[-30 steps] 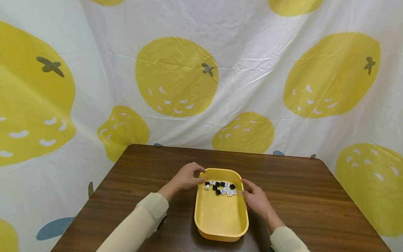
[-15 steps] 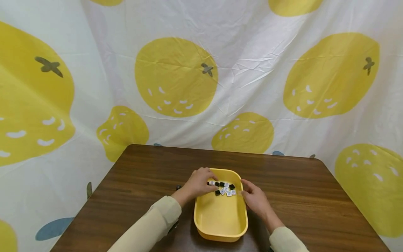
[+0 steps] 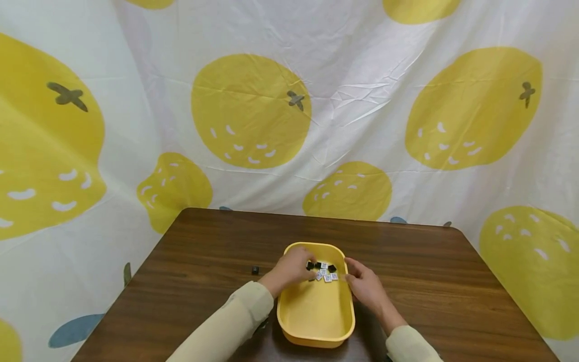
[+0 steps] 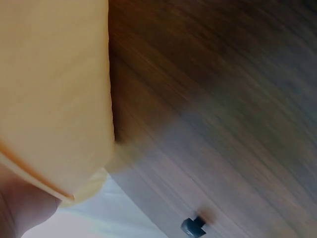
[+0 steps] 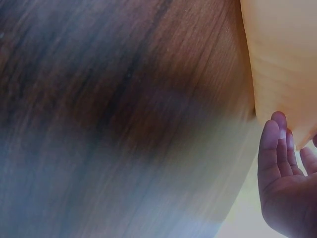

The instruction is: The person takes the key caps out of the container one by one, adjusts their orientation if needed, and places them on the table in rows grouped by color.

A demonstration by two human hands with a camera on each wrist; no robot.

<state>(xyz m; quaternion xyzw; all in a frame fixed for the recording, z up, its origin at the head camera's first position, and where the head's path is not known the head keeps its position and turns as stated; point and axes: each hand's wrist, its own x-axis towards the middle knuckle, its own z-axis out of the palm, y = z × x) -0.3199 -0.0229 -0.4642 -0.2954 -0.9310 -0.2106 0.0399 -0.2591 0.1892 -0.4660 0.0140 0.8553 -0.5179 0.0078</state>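
Observation:
A yellow plastic tray [image 3: 316, 322] stands on the table, with small white tiles [image 3: 327, 278] bearing printed patterns and black ones [image 3: 332, 269] grouped in its far half. Reaching in over the tray's left rim, my left hand [image 3: 291, 269] has thumb and fingers spread apart beside the tiles' left edge; it hides some of them. My right hand [image 3: 367, 287] holds the right rim, thumb at the inner side and fingers along the outer wall. The right wrist view shows those fingers [image 5: 270, 148] fairly straight against the wall.
A small black block [image 3: 255, 270] lies on the dark wooden table [image 3: 420, 271], left of the tray. Behind the table hangs a white cloth [image 3: 353, 115] printed with yellow fruit.
My left hand has moved right, from the tray's left rim to inside among the tiles. The black block on the table has come out from behind the left arm. My right hand stays put.

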